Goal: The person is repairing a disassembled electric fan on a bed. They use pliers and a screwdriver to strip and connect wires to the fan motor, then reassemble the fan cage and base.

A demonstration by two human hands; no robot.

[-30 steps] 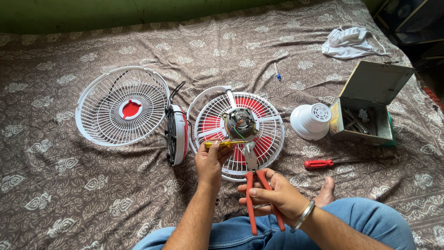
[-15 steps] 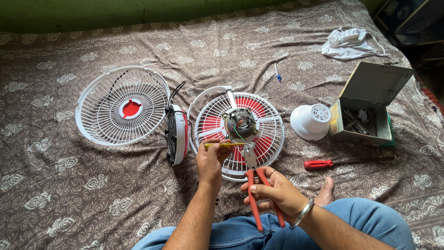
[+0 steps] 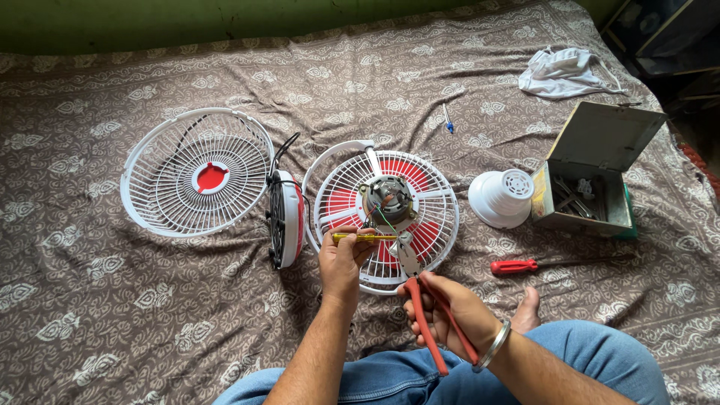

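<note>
On the bed (image 3: 112,315), the loose grille (image 3: 196,172) lies left of the fan base (image 3: 287,219); the motor (image 3: 388,196) sits on the rear grille (image 3: 435,217) to its right. Farther right lie the cap (image 3: 501,197), toolbox (image 3: 592,176) and, nearer, a screwdriver (image 3: 517,265).

Glossy white plastic fan guard (image 3: 196,174), bare metal motor (image 3: 388,196), matt patterned cloth (image 3: 97,300).

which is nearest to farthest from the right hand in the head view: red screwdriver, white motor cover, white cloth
From the right hand:
1. red screwdriver, just to its right on the sheet
2. white motor cover, farther up, beside the toolbox
3. white cloth, far upper right
</note>
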